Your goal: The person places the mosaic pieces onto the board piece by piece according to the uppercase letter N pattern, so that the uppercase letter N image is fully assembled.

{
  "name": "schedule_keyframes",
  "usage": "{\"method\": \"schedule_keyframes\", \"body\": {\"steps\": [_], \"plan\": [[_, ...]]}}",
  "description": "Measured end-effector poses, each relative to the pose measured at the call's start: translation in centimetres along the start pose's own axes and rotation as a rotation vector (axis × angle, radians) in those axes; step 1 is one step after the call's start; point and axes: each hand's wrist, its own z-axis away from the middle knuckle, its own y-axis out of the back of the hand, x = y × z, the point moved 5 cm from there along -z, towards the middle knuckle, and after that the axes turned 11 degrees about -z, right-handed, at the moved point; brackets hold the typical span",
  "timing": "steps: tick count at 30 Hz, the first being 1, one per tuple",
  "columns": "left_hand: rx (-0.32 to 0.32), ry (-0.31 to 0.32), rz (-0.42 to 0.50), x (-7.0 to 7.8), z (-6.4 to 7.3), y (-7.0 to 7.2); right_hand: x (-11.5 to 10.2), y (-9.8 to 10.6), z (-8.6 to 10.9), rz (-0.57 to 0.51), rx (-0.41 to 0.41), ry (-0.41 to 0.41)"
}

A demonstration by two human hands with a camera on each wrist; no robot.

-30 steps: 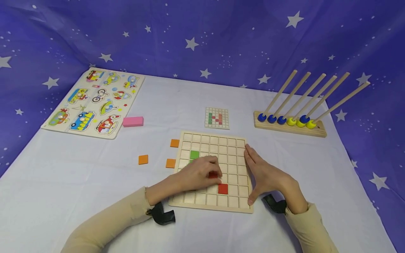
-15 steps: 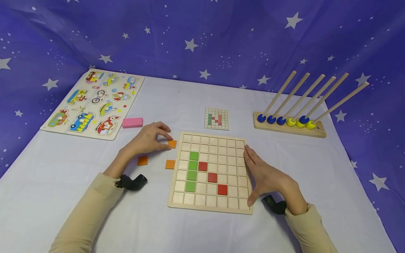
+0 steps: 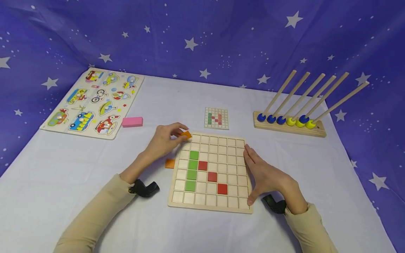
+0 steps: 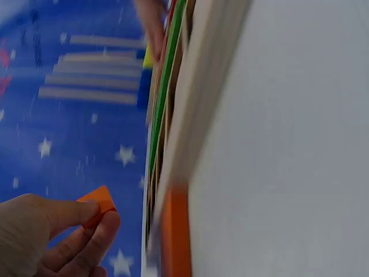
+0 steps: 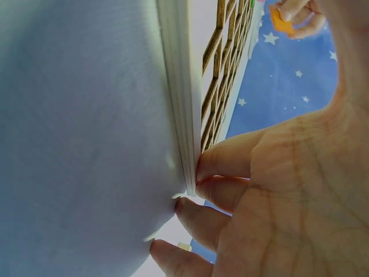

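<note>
My left hand (image 3: 166, 140) pinches an orange square tile (image 3: 186, 134) between thumb and fingers. The tile is tilted, over the far left corner of a wooden grid board (image 3: 211, 207); the left wrist view shows the same tile (image 4: 99, 202) clear of the board. Straight fingers of my right hand (image 3: 267, 177) touch the board's right edge, with the thumb at the near right corner. A column of green tiles (image 3: 191, 174) and a diagonal of three red tiles (image 3: 212, 176) lie in the board's cells. Another orange tile (image 3: 169, 163) lies against the board's left edge.
Behind the board lies a small pattern card (image 3: 216, 118) with coloured squares. A peg stand (image 3: 289, 128) with blue and yellow beads stands at the back right. At the back left are a vehicle puzzle board (image 3: 91, 102) and a pink block (image 3: 132, 122).
My left hand left the board's cells, took the far orange tile from the table and lifted it rightwards over the board's corner. My right hand stays at the edge.
</note>
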Motion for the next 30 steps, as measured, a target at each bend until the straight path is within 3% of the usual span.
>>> {"method": "schedule_keyframes", "body": {"steps": [5, 10, 15, 21, 25, 30], "plan": [[-0.222, -0.151, 0.021, 4.4, 0.7, -3.3, -0.1, 0.1, -0.1, 0.010, 0.004, 0.011], [-0.386, -0.184, -0.036, 6.7, 1.8, -4.4, -0.1, 0.1, -0.1, 0.009, 0.005, 0.005], [-0.440, -0.193, -0.003, 8.0, 2.1, -4.4, -0.2, 0.1, 0.0, -0.001, 0.001, 0.001], [-0.467, -0.161, 0.062, 8.5, 1.3, -6.8, 0.0, 0.0, 0.0, 0.005, 0.001, -0.006], [-0.499, -0.163, 0.009, 8.8, 1.2, -8.4, 0.1, 0.0, -0.1, 0.004, 0.000, 0.002], [-0.484, -0.224, -0.062, 9.4, 1.5, -9.0, 0.1, 0.0, -0.1, 0.002, 0.003, -0.001]]}}
